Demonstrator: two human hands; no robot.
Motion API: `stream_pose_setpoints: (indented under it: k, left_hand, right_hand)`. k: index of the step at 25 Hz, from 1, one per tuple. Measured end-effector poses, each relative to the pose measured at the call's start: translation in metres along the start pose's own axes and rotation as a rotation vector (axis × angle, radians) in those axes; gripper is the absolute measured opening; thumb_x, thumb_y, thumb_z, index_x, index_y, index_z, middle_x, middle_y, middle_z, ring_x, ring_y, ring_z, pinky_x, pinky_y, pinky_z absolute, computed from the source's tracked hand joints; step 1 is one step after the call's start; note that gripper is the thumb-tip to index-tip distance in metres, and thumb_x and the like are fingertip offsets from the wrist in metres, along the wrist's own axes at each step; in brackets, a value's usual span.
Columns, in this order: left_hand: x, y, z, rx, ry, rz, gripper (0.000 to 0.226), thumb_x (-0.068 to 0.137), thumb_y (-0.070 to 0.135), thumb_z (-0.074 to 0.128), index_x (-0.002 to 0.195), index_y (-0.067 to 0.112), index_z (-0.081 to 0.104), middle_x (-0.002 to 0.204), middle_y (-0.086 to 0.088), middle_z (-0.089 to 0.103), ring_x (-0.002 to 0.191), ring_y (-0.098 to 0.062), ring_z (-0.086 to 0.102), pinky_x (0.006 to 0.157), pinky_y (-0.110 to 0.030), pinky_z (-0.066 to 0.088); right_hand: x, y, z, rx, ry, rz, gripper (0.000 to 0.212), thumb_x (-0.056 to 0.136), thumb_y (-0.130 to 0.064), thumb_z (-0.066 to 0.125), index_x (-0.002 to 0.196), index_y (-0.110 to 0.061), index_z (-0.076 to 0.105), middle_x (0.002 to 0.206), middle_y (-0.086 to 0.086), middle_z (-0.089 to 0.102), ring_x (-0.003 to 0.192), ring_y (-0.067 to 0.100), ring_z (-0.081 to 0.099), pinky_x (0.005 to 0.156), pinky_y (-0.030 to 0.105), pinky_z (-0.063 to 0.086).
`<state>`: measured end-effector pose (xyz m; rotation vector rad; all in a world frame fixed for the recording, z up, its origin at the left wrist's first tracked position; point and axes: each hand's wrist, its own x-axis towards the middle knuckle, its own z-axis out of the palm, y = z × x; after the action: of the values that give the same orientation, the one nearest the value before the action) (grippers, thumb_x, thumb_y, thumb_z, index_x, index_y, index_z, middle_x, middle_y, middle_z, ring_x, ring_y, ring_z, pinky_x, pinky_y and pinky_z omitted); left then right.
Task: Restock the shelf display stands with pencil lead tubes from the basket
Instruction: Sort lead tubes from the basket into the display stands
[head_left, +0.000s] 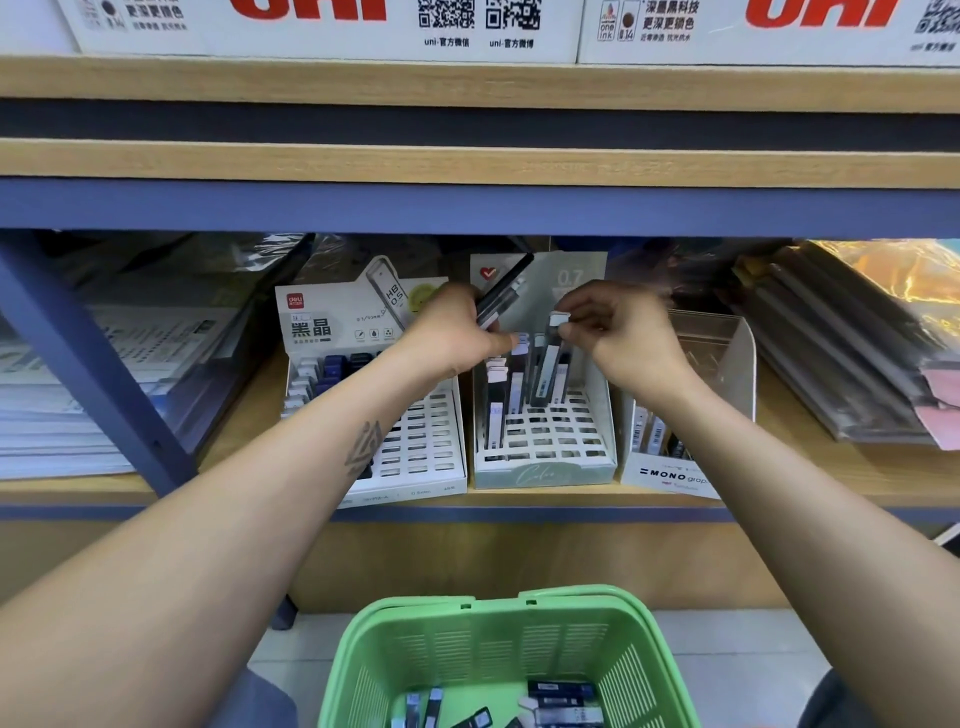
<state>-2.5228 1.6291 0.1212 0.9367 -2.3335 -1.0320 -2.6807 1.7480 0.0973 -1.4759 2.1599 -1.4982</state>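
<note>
Both my bare forearms stretched forward and up, my left hand curled with fingers gripping, a tattoo on that forearm, my right hand level beside it, thumb and fingertips pinched together, wrists apart

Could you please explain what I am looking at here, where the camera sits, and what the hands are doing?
There is one picture, from a camera worn on a person's head, looking forward and down. No machine is involved, only two bare hands at a shop shelf. On it stand three display stands: a left stand, a middle stand and a right stand. The left hand grips a few dark lead tubes. The right hand pinches the white cap of one tube standing in the middle stand. Below, a green basket holds more tubes.
</note>
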Motion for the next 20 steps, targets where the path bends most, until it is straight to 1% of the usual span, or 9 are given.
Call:
stream_pose_setpoints:
  k: [2, 3, 6, 9, 12, 14, 16, 18, 20]
  left_hand:
    - [0.001, -0.001, 0.002, 0.024, -0.009, -0.007, 0.022, 0.083, 0.025, 0.082, 0.092, 0.016, 0.064, 0.081, 0.004, 0.065, 0.07, -0.008, 0.062, 0.053, -0.02, 0.042]
    - [0.001, -0.002, 0.003, 0.035, -0.013, -0.013, 0.023, 0.083, 0.024, 0.082, 0.092, 0.017, 0.063, 0.083, 0.005, 0.065, 0.074, -0.01, 0.062, 0.056, -0.02, 0.042]
    - [0.002, -0.004, 0.003, 0.047, -0.023, -0.038, 0.021, 0.082, 0.022, 0.082, 0.089, 0.017, 0.063, 0.078, 0.004, 0.064, 0.067, -0.011, 0.06, 0.053, -0.022, 0.041]
    - [0.002, -0.005, 0.003, 0.038, -0.019, -0.056, 0.02, 0.082, 0.021, 0.083, 0.089, 0.017, 0.064, 0.073, 0.005, 0.064, 0.057, -0.007, 0.056, 0.044, -0.017, 0.039]
    - [0.002, -0.005, 0.003, 0.024, -0.027, -0.054, 0.021, 0.083, 0.019, 0.082, 0.085, 0.019, 0.061, 0.07, 0.006, 0.062, 0.05, -0.004, 0.051, 0.039, -0.015, 0.035]
    - [0.002, -0.006, 0.003, 0.024, -0.019, -0.051, 0.021, 0.082, 0.018, 0.082, 0.081, 0.02, 0.061, 0.068, 0.006, 0.061, 0.046, -0.002, 0.051, 0.037, -0.012, 0.034]
    - [0.002, -0.007, 0.002, 0.018, -0.009, -0.051, 0.022, 0.081, 0.017, 0.082, 0.078, 0.02, 0.06, 0.066, 0.006, 0.062, 0.04, 0.002, 0.05, 0.037, -0.011, 0.034]
    - [0.003, -0.008, 0.002, 0.008, -0.01, -0.051, 0.022, 0.081, 0.016, 0.082, 0.078, 0.018, 0.061, 0.066, 0.005, 0.062, 0.037, 0.003, 0.05, 0.037, -0.011, 0.034]
    - [0.003, -0.008, 0.002, 0.001, -0.015, -0.047, 0.021, 0.081, 0.016, 0.082, 0.079, 0.018, 0.062, 0.067, 0.004, 0.062, 0.036, 0.002, 0.05, 0.037, -0.011, 0.034]
  right_hand:
    - [0.0, 0.001, 0.001, 0.018, -0.018, 0.007, 0.021, 0.087, -0.001, 0.074, 0.096, -0.02, 0.07, 0.095, 0.004, 0.074, 0.09, 0.019, 0.071, 0.085, 0.033, 0.059]
    - [0.0, 0.001, 0.001, 0.031, -0.026, 0.008, 0.021, 0.086, 0.0, 0.075, 0.094, -0.019, 0.071, 0.094, 0.005, 0.074, 0.09, 0.021, 0.071, 0.086, 0.034, 0.059]
    - [-0.001, -0.003, 0.0, 0.04, -0.077, -0.003, 0.021, 0.085, -0.001, 0.076, 0.087, -0.021, 0.071, 0.091, 0.002, 0.074, 0.089, 0.021, 0.071, 0.087, 0.034, 0.059]
    - [-0.001, -0.002, 0.001, 0.002, -0.115, -0.013, 0.024, 0.084, -0.001, 0.076, 0.083, -0.024, 0.07, 0.088, 0.001, 0.073, 0.087, 0.02, 0.07, 0.086, 0.036, 0.059]
    - [-0.001, 0.005, 0.007, -0.11, -0.105, -0.031, 0.016, 0.086, -0.003, 0.075, 0.09, -0.018, 0.073, 0.09, 0.002, 0.073, 0.086, 0.019, 0.069, 0.087, 0.04, 0.058]
    - [-0.003, 0.009, 0.011, -0.229, -0.075, -0.083, 0.014, 0.089, -0.007, 0.072, 0.1, -0.015, 0.076, 0.096, 0.003, 0.074, 0.09, 0.019, 0.069, 0.088, 0.039, 0.057]
    - [-0.005, 0.009, 0.013, -0.36, -0.046, -0.189, 0.018, 0.092, -0.007, 0.068, 0.105, -0.014, 0.078, 0.104, 0.002, 0.075, 0.097, 0.022, 0.068, 0.088, 0.038, 0.056]
    - [-0.004, 0.007, 0.013, -0.493, -0.043, -0.327, 0.019, 0.091, -0.004, 0.066, 0.104, -0.01, 0.078, 0.107, 0.005, 0.073, 0.099, 0.029, 0.066, 0.083, 0.042, 0.056]
    - [-0.005, 0.005, 0.014, -0.595, -0.068, -0.365, 0.019, 0.089, -0.003, 0.064, 0.102, -0.009, 0.078, 0.107, 0.005, 0.07, 0.098, 0.033, 0.064, 0.077, 0.045, 0.056]
